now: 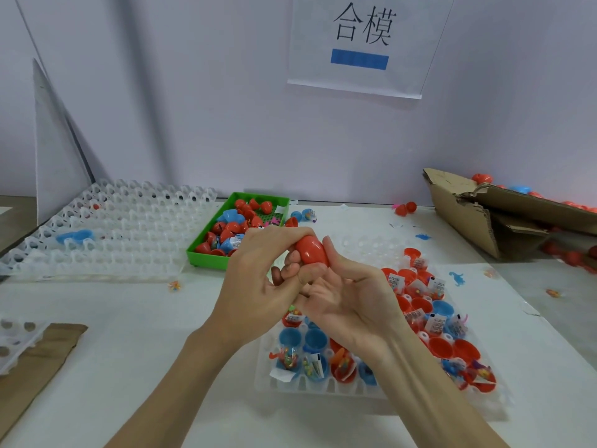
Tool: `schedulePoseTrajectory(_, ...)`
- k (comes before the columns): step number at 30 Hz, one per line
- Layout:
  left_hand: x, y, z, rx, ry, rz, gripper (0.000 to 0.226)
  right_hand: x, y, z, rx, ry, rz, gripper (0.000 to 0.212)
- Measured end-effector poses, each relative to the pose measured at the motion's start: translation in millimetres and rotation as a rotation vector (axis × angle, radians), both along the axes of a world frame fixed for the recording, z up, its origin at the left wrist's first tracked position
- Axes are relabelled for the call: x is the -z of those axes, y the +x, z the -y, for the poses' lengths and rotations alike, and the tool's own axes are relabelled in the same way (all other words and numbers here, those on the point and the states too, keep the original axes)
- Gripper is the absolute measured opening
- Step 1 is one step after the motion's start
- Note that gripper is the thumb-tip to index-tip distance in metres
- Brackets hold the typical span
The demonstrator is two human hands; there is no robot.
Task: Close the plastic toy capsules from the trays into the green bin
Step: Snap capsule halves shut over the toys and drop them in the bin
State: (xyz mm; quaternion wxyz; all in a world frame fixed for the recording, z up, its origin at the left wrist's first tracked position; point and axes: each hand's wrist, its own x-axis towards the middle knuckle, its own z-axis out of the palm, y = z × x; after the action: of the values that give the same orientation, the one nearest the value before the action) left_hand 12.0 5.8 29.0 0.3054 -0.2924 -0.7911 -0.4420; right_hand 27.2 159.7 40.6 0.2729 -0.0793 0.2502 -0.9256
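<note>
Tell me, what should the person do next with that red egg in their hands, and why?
Probably carry it forward and drop it in the green bin. Both hands, left and right, have a grip on the red capsule, and no seam gap shows from here, so it looks closed. The bin already holds capsules, while the tray below still has open halves waiting.

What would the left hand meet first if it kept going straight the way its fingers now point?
The left hand points right, so it would first meet the red capsule it already grips, then the right hand pressed against it. Depth beyond is unclear.
</note>
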Motion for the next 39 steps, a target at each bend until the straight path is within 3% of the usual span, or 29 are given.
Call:
schedulePoseTrajectory(4,0.0,-1.5,0.1,-0.036,-0.04,-0.043,0.044,1.5,-0.3,-0.3,0.019,0.01,0.013,0.04)
schedulePoseTrajectory(10,6.9,0.0,-5.7,0.102,0.022,0.141,0.044,3.7,-3.1,-0.5,0.027,0.064,0.0,0.043)
schedulePoseTrajectory(18,8.5,-5.6,-2.6,-0.072,-0.031,-0.066,0.038,6.1,-3.5,-5.3,-0.042,0.117,-0.069,0.049)
schedulePoseTrajectory(22,9.3,-14.3,4.4,-0.068,-0.202,-0.014,0.049,-2.3,-7.4,-17.5,0.099,0.525,-0.176,0.038)
schedulePoseTrajectory(24,17.2,-17.6,5.4,-0.06,-0.318,0.173,0.081,-2.6,-8.2,-23.0,0.24,0.868,-0.236,0.027)
schedulePoseTrajectory(26,25.2,-20.4,5.6,-0.106,-0.33,0.278,0.108,-4.6,-10.8,-30.7,0.281,1.056,-0.26,0.018)
schedulePoseTrajectory(28,24.8,-22.4,7.6,-0.149,-0.188,0.26,0.107,-17.5,-19.1,-44.4,0.281,0.904,-0.235,0.024)
schedulePoseTrajectory(31,17.1,-25.9,13.4,-0.184,-0.028,0.218,0.095,-44.9,-36.7,-80.3,0.445,0.074,-0.133,0.042)
schedulePoseTrajectory(32,16.5,-26.6,15.1,-0.187,-0.023,0.218,0.091,-49.0,-40.9,-91.3,0.482,-0.099,-0.102,0.047)
schedulePoseTrajectory(33,16.1,-26.4,15.1,-0.183,-0.03,0.221,0.085,-48.5,-43.3,-99.4,0.497,-0.141,-0.098,0.051)
schedulePoseTrajectory(37,15.7,-25.9,8.6,-0.148,-0.111,0.242,0.058,-25.3,-35.8,-101.5,0.463,0.174,-0.149,0.046)
schedulePoseTrajectory(39,20.0,-26.0,8.0,-0.117,-0.192,0.232,0.05,-17.7,-34.7,-97.1,0.475,0.204,-0.19,0.041)
